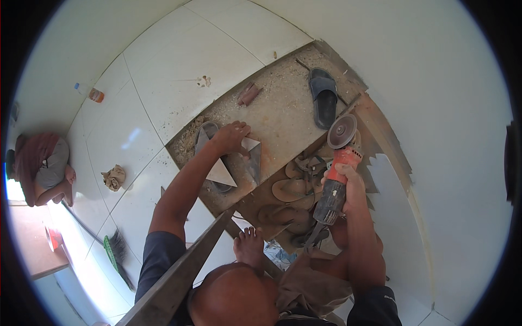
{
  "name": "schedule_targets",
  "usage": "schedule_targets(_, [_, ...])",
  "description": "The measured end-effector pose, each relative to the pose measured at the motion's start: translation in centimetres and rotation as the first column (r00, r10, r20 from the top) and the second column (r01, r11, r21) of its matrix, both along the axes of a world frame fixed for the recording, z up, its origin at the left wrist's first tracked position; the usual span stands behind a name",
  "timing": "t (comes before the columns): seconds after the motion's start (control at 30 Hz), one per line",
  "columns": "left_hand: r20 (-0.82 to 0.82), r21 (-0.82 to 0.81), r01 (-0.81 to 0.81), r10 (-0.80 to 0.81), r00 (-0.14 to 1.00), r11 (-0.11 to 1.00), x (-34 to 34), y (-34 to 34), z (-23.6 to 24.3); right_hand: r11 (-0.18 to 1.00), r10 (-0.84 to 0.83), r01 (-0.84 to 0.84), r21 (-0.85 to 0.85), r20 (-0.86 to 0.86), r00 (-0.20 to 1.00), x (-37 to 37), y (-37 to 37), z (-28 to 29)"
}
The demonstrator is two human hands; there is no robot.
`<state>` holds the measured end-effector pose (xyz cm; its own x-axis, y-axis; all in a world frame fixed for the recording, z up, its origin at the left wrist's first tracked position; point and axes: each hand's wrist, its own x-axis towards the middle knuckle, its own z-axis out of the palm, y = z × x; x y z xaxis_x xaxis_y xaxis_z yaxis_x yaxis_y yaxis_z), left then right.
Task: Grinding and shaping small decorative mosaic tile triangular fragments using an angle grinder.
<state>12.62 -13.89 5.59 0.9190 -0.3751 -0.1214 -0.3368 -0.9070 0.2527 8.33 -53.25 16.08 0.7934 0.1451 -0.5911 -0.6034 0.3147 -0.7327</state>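
Observation:
My right hand [352, 187] grips an orange-and-black angle grinder [333, 202] with its round disc [342, 131] pointing away from me. I cannot tell whether the disc is spinning. My left hand [232, 138] is curled over a cut piece of white tile [251, 145], its fingers partly hiding the edge. Under my left wrist lies a pointed, triangular piece of white tile [220, 173]. It rests on a dark slipper [206, 133], which shows at both ends. Both hands are over or beside the bare, dusty concrete step.
A dark slide sandal [324, 100] and a reddish-brown block [249, 94] lie on the concrete [283, 92]. Several sandals [291, 190] sit below its edge. A wooden beam [179, 269] crosses near me. Leftward are crumpled paper [113, 177], a broom [115, 252], a bottle [96, 95] and a seated person [46, 163].

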Motion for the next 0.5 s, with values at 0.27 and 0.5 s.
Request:
schedule_targets(0.27, [-0.116,-0.361,-0.394,0.379,0.918,0.845,-1.3,-1.8,5.4,1.000,-0.019,0.019,0.011,0.029,0.999,0.1,1.1,1.5])
schedule_targets(0.5, [-0.773,-0.615,-0.583,0.264,0.576,-0.531,-2.4,-5.1,4.4,0.997,0.078,-0.078,-0.010,0.051,0.996,-2.1,2.6,1.3])
